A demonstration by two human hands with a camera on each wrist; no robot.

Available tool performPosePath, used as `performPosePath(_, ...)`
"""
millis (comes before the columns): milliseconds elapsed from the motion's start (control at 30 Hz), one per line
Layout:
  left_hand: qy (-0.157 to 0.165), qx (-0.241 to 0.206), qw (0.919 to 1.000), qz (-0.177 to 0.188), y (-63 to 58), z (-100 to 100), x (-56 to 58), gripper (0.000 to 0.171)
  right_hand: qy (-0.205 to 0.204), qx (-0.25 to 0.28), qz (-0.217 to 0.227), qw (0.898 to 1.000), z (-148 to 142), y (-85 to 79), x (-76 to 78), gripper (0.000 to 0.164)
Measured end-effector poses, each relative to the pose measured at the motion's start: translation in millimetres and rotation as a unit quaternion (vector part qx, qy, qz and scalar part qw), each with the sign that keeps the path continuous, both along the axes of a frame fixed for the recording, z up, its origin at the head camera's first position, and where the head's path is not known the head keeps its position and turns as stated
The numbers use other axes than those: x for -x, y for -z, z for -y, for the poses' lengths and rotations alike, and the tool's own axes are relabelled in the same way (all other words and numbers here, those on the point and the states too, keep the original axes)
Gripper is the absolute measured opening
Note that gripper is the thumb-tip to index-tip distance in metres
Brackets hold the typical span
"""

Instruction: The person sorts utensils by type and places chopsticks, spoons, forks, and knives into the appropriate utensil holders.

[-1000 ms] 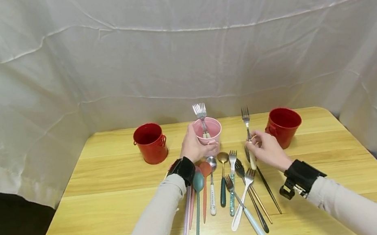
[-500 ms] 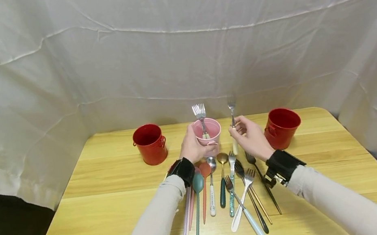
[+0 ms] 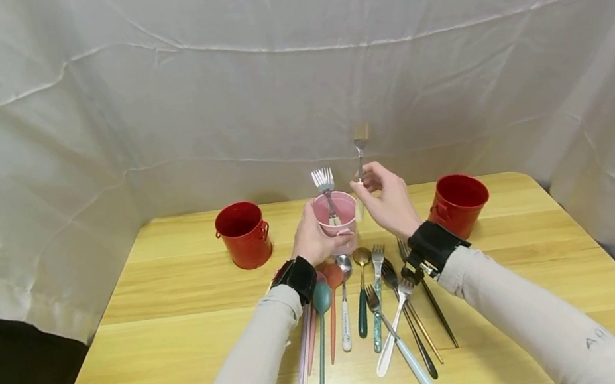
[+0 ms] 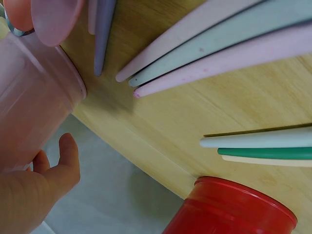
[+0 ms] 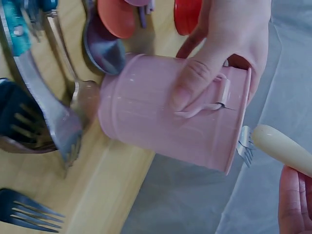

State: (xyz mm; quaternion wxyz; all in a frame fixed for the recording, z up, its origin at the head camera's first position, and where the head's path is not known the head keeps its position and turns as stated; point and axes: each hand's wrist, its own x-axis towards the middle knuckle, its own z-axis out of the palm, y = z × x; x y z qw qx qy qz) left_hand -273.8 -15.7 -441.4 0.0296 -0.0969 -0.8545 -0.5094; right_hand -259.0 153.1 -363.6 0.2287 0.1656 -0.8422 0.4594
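Observation:
My left hand (image 3: 311, 238) grips a small pink bucket (image 3: 348, 207) round its side, with the thumb over the wire handle in the right wrist view. Metal forks (image 3: 323, 179) stand tines up inside it, their pale handles lower down. A cream-handled fork (image 3: 359, 155) is pinched by my right hand (image 3: 390, 202), tines upward, just right of and above the bucket. In the right wrist view, that fork's rounded cream handle end (image 5: 280, 144) is close beside the bucket mouth. Part of the pink bucket (image 4: 36, 97) and the left hand (image 4: 46, 187) show in the left wrist view.
Red buckets stand on the left (image 3: 249, 245) and right (image 3: 459, 215) of the wooden table (image 3: 177, 360). Before the pink bucket lie several spoons, including a teal one (image 3: 322, 297), and several forks, including a blue-handled one (image 3: 413, 363). A grey curtain (image 3: 293, 100) hangs behind.
My right hand has carried the cream-handled fork left and upward, from near the right red bucket to beside the pink bucket's mouth. The left hand has kept its grip on the bucket.

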Motion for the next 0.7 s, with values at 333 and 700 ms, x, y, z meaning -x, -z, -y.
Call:
performPosePath(333, 0.007, 0.000, 1.0000, -0.001, 0.1, -0.5, 0.1, 0.094, 0.005, 0.032, -0.015, 0.999, 12.4, -1.7, 14.5, 0.016)
performPosePath(700, 0.002, 0.011, 0.9999, 0.007, 0.4, -0.8, -1.6, 0.096, 0.013, -0.010, 0.031, 0.999, 12.8, 20.3, 16.5, 0.019)
